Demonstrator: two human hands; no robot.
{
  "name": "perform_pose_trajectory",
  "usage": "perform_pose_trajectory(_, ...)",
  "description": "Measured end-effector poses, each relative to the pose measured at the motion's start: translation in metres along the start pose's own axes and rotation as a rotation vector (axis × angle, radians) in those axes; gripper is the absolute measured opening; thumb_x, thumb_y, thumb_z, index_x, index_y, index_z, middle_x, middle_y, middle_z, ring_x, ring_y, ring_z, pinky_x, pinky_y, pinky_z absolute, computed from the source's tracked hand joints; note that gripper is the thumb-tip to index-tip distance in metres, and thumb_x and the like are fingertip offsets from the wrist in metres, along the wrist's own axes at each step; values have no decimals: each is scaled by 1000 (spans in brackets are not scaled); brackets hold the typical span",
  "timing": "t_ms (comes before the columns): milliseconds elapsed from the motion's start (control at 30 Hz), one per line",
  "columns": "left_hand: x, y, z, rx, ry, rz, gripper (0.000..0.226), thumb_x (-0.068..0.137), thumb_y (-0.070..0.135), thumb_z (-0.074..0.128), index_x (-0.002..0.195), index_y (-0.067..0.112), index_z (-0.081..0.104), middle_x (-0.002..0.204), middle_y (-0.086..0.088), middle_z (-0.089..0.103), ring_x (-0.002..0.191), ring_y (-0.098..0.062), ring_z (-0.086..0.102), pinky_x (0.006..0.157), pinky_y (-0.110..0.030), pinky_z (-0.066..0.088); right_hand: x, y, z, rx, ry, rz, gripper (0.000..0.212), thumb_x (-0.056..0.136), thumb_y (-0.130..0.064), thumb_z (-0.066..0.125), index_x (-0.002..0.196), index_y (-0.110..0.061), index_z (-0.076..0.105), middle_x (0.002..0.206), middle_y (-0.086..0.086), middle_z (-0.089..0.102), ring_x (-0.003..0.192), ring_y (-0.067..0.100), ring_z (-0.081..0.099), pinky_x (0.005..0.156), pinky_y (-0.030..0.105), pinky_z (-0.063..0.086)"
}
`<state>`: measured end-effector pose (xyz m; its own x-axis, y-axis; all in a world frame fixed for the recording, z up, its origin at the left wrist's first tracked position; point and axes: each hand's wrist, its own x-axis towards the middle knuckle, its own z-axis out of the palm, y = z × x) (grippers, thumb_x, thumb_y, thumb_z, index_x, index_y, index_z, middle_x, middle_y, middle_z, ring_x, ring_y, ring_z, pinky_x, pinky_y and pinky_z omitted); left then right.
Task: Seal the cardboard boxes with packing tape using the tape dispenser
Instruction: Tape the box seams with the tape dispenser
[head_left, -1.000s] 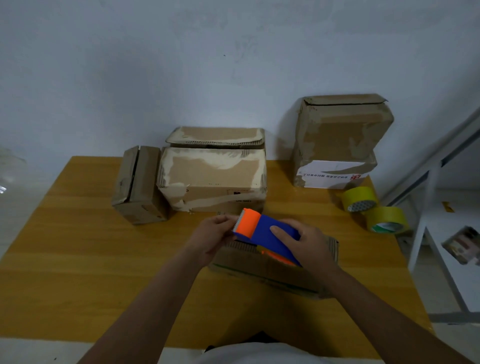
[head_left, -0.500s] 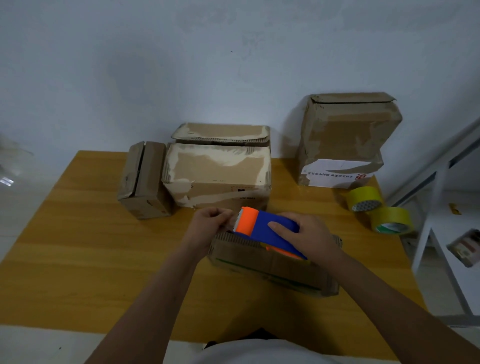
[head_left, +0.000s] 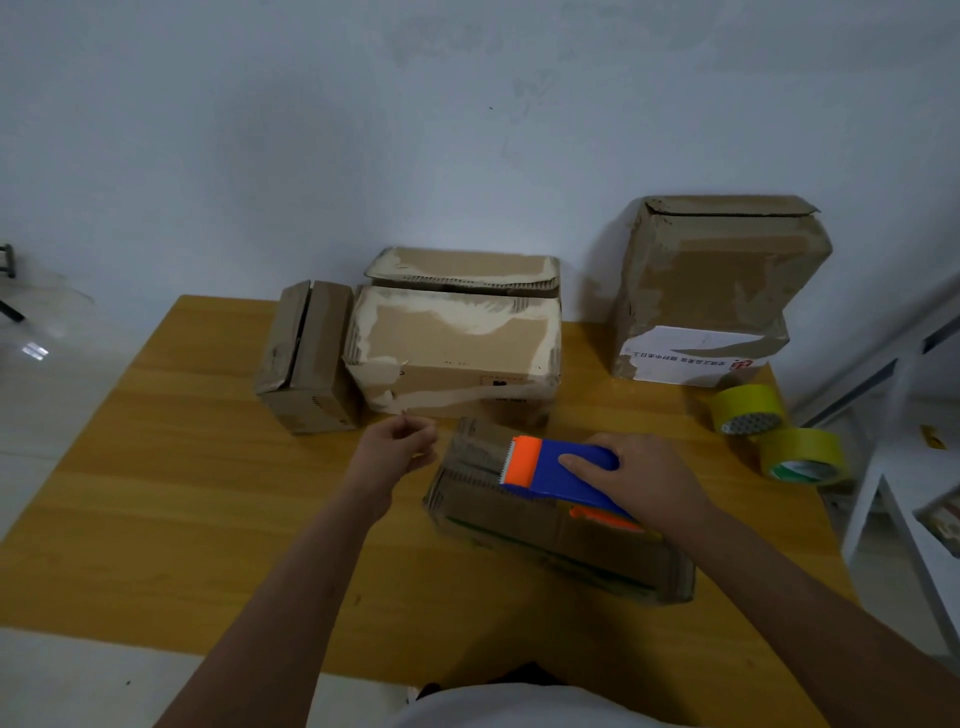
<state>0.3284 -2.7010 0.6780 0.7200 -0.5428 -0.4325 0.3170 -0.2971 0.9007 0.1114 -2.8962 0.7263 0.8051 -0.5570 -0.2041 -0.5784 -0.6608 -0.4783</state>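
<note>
Left grip: the left hand (head_left: 397, 449) hangs just above the yellow wooden worktop (head_left: 156, 493), at 9 o'clock from the near box and apart from it; thumb and fingertips are drawn together as if nipping something thin. Whether a tape end sits between them cannot be told.

Near box: the flat brown cardboard box (head_left: 545, 530) lies on the worktop directly before the person, long axis running from 10 o'clock to 4 o'clock.

Dispenser: the blue tape dispenser with orange toothed front (head_left: 550, 467) rests on the box's top face, orange teeth facing 9 o'clock, body trailing toward 4 o'clock, roughly in line with the box's long axis.

Right grip: the right hand (head_left: 631, 475) is wrapped over the blue body, forefinger laid along its top.

Governing relation: the teeth sit near the box's 9 o'clock end, and the left hand is the nearer to that end. Judgement: tape must be anchored there, then drawn toward 4 o'clock along the long axis.

Spares: two yellow tape rolls (head_left: 748, 410) at 2 o'clock.
</note>
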Motion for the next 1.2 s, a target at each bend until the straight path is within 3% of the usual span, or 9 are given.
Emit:
perform_pose_trajectory(233,8,-23,7,162,163,192,10,92,16,66,89,24,71,80,6,68,71,-3,63,66,-21,51,7,-14,10,-99,-49,31,43,94,-60,44,102,-23,64,88,-2,64,76,8,57,64,21,43)
perform_pose_trajectory(433,13,-36,3,177,199,257,22,91,16,67,80,34,70,78,5,67,69,-5,61,70,-32,53,10,-18,15,-147,-49,56,43,93,-62,41,102,-25,61,83,-4,60,76,9,57,68,25,48)
perform_pose_trajectory(600,23,-37,-11,99,175,236,13,91,13,68,85,25,72,79,4,69,70,-2,61,67,-20,53,8,-18,15,-128,-69,38,40,92,-64,42,105,-30,57,83,-7,59,73,5,56,65,23,48)
perform_pose_trajectory(800,29,-48,-13,16,138,207,10,91,10,67,88,18,72,82,7,69,73,-3,62,67,-17,54,16,-21,11,-144,-86,21,40,91,-65,42,106,-31,58,84,-9,59,70,2,53,57,19,39)
perform_pose_trajectory(1100,39,-67,-14,8,149,84,5,92,17,67,92,17,72,86,7,70,70,0,62,64,-16,52,27,-32,24,-266,-79,38,43,93,-63,40,102,-25,58,80,-4,55,74,12,54,66,26,44)
perform_pose_trajectory(1200,44,-72,-10,-19,130,2,5,93,19,66,95,18,70,89,5,69,77,-7,63,71,-22,50,30,-32,27,-291,-80,42,43,93,-64,39,101,-25,56,76,-6,51,72,11,53,64,26,42)
